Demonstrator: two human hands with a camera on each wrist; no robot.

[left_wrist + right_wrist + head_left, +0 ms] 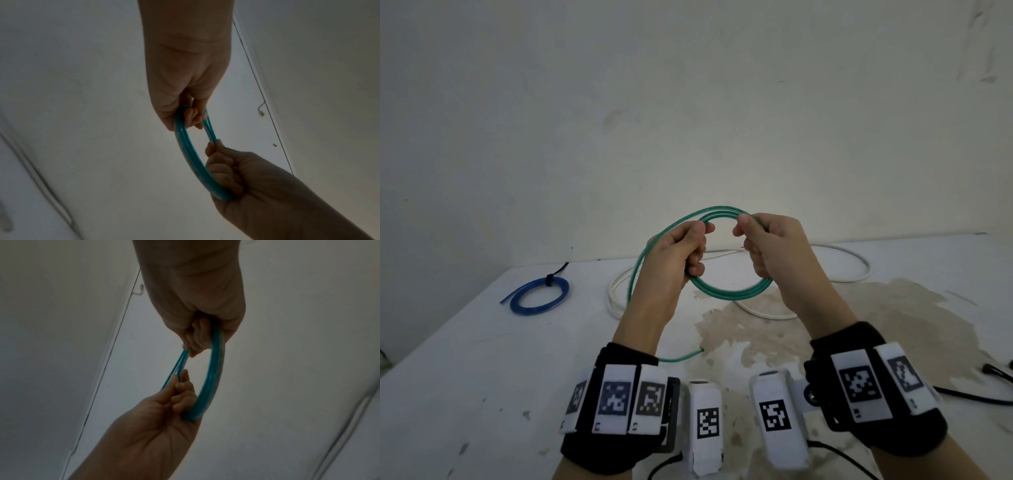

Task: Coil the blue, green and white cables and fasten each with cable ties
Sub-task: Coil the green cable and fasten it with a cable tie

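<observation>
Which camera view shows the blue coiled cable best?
The head view: the blue coiled cable lies whole on the white table, fastened with a black cable tie. Neither wrist view shows it; both show only the hands and green cable.

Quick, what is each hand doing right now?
Left hand: fingers curled round the green cable coil.
Right hand: gripping the same coil's other side.

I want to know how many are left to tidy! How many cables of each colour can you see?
Blue cable, coiled and tied: 1
Green cable, held by left hand and right hand: 1
White cable, loose on the table: 1
Total: 3
</observation>
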